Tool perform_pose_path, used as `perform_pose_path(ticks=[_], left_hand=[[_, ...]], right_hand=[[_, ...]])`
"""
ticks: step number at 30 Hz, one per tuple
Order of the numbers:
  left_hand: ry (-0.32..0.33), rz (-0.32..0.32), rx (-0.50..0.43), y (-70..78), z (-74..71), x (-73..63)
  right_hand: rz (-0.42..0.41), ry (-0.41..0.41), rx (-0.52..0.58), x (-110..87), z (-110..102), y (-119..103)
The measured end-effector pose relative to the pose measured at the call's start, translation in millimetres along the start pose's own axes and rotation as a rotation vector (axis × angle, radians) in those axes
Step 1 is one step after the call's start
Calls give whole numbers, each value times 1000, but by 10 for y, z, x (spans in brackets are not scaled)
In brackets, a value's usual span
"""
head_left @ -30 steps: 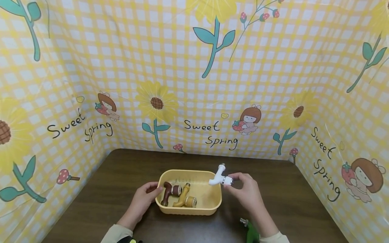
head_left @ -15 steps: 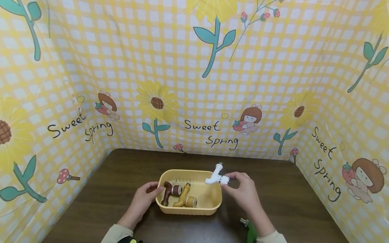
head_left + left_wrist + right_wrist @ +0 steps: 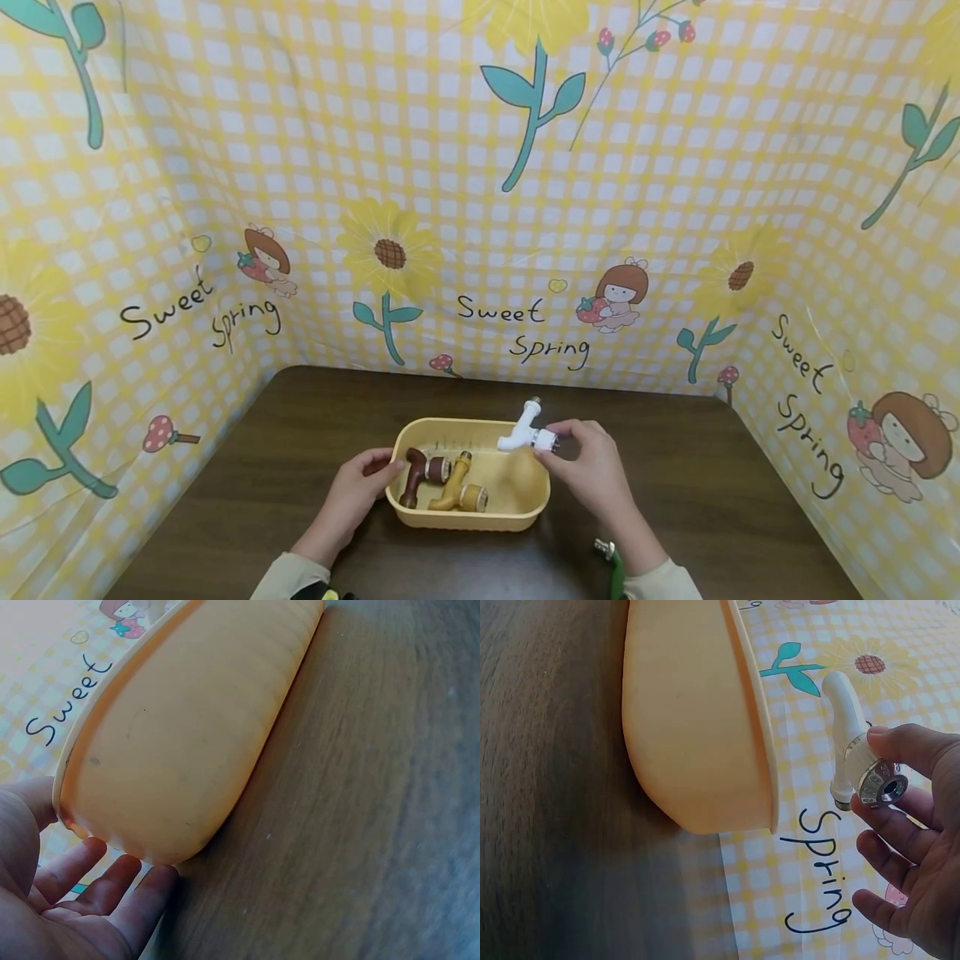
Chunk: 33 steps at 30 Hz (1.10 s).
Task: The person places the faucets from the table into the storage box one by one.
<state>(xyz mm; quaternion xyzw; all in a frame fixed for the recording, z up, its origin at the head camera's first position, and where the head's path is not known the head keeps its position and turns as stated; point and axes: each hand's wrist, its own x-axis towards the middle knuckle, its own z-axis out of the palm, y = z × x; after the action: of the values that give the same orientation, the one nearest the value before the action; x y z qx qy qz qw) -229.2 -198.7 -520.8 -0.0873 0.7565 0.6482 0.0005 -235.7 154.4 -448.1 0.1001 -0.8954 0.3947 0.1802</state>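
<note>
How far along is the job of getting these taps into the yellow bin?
Done: the brown tap and mustard tap lie in the yellow bin.
In hand: the right hand pinches the white tap, raised above the rim; the left hand holds the bin's left end.
Left, probably: releasing the white tap inside, then perhaps the green piece, likely another tap, partly hidden by the right forearm.

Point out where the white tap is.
In the head view, the white tap is pinched by the right hand, up near the yellow tub's right end, to the right of the mustard tap lying inside.
</note>
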Motion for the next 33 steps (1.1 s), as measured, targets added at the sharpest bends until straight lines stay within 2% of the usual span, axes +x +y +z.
perform_pose_path(ticks=[5, 9, 11, 19, 33], left_hand=[[0, 5, -5, -47, 5, 36], [-3, 0, -3, 76, 7, -48], [-4, -1, 0, 91, 6, -55], [-2, 3, 15, -65, 2, 58], [-4, 14, 1, -71, -1, 52]], right_hand=[[-1, -5, -19, 17, 61, 5], [-8, -1, -31, 20, 98, -19], [-10, -1, -32, 19, 116, -28], [-19, -19, -59, 9, 210, -10], [-50, -25, -82, -19, 342, -1]])
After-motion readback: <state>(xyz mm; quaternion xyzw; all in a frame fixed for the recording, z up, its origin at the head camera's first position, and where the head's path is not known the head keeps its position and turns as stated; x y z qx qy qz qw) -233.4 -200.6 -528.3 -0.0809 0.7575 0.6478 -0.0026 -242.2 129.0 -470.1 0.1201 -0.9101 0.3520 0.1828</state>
